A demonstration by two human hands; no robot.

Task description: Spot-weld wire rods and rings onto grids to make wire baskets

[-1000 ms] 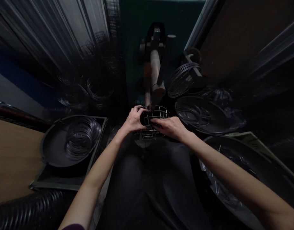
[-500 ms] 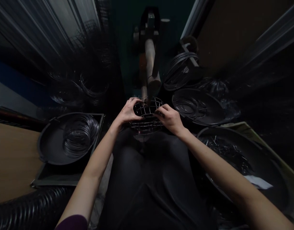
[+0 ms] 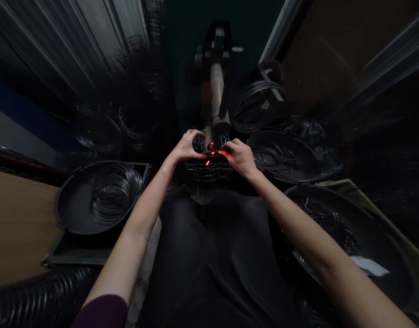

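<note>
A round wire cage [image 3: 209,165] sits just beyond my lap, under the tip of a machine arm [image 3: 216,93]. My left hand [image 3: 186,146] grips its left rim with curled fingers. On the right rim my right hand [image 3: 239,156] pinches the wires. Between the two hands, orange sparks [image 3: 209,155] glow on the top of the cage. My dark apron [image 3: 212,255] fills the lower middle.
A dark pan with wire rings [image 3: 103,193] lies at the left on a tray. Another pan of rings [image 3: 287,157] is at the right, with a large pan of short wire pieces [image 3: 339,228] nearer me. A ribbed hose [image 3: 34,296] curls at lower left.
Both hands pushed the wire cage forward toward the machine arm's tip. Orange sparks now show on the cage where none were seen a second ago.
</note>
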